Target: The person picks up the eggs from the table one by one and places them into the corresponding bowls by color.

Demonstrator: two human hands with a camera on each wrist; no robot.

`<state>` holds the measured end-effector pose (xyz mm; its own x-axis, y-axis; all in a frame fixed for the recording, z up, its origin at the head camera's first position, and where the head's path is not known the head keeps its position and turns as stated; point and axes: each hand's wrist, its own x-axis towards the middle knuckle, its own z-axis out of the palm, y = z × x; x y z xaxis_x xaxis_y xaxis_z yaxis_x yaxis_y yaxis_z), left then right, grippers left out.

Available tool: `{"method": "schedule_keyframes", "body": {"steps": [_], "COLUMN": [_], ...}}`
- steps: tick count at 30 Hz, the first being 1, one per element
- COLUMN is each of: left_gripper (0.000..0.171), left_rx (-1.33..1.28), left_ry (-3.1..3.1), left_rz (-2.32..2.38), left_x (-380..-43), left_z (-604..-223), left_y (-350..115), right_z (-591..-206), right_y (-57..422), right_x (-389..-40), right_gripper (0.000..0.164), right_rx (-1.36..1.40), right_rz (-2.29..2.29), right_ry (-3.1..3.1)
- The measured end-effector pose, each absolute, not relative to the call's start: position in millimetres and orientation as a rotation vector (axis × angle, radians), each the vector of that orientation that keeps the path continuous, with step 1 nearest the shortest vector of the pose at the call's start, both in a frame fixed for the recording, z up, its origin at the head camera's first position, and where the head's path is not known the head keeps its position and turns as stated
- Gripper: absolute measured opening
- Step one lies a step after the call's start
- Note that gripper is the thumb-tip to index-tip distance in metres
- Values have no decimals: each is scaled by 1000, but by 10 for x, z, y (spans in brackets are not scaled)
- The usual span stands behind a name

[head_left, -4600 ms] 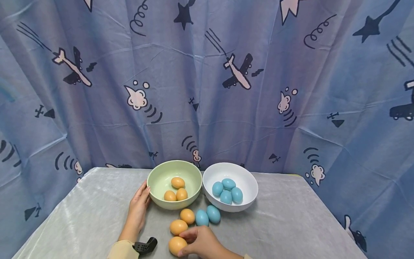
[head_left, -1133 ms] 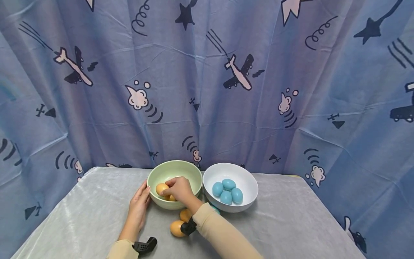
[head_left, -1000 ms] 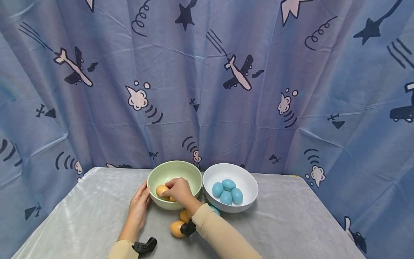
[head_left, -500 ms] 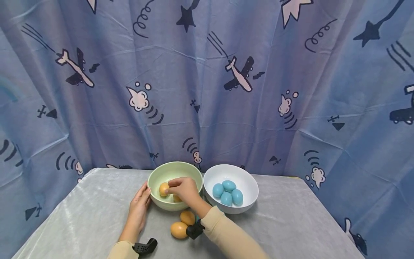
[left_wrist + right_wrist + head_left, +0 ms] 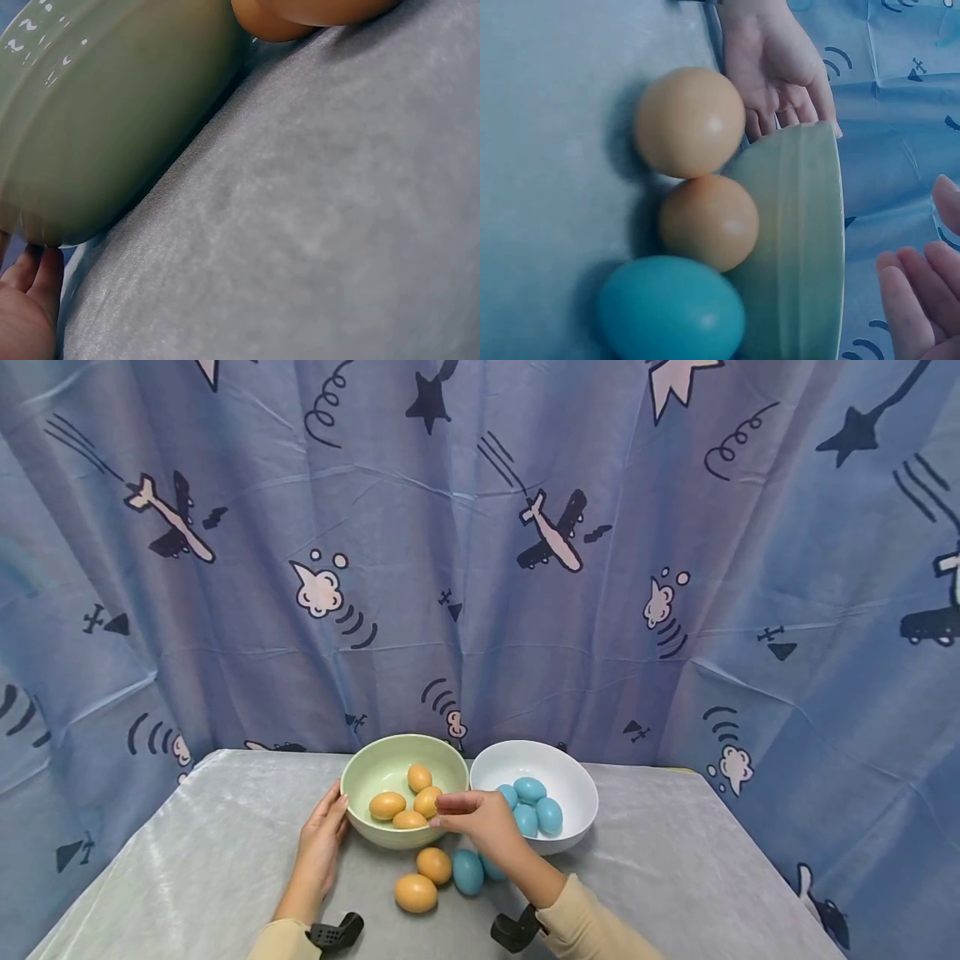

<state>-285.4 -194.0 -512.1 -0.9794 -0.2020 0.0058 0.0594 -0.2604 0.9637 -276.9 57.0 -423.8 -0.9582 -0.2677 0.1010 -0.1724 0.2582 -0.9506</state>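
Inside the light green bowl (image 5: pixel 367 767) lie several orange eggs (image 5: pixel 387 806). My left hand (image 5: pixel 318 847) rests against the bowl's left outer side, its fingertips touching the wall in the left wrist view. My right hand (image 5: pixel 487 827) hovers by the bowl's right front rim, thumb and fingers apart and holding nothing; the right wrist view shows its spread fingers (image 5: pixel 904 300). Two orange eggs (image 5: pixel 416 893) sit on the table in front of the green bowl. Beside them are two blue eggs (image 5: pixel 468 872), one partly hidden behind my right hand.
A white bowl (image 5: pixel 576 777) with several blue eggs (image 5: pixel 550 816) stands right beside the green one. A grey cloth covers the table (image 5: pixel 675 877), and a patterned blue curtain (image 5: pixel 480 610) hangs behind it. Black devices (image 5: pixel 336 932) are worn at both wrists.
My right hand has brought one orange egg from the table into the green bowl, let it go and drawn back to the right. My left hand has stayed at the bowl.
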Motion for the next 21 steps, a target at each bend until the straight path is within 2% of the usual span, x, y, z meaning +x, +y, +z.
{"method": "schedule_keyframes", "body": {"steps": [21], "left_gripper": [60], "left_rx": [185], "left_ry": [-1806], "left_rz": [-2368], "left_x": [-2834], "left_z": [-5103], "left_y": [-1946], "right_z": [-4480], "right_y": [969], "right_x": [-2383], "right_gripper": [52], "right_rx": [-432], "right_rz": [-1852], "right_ry": [2370]}}
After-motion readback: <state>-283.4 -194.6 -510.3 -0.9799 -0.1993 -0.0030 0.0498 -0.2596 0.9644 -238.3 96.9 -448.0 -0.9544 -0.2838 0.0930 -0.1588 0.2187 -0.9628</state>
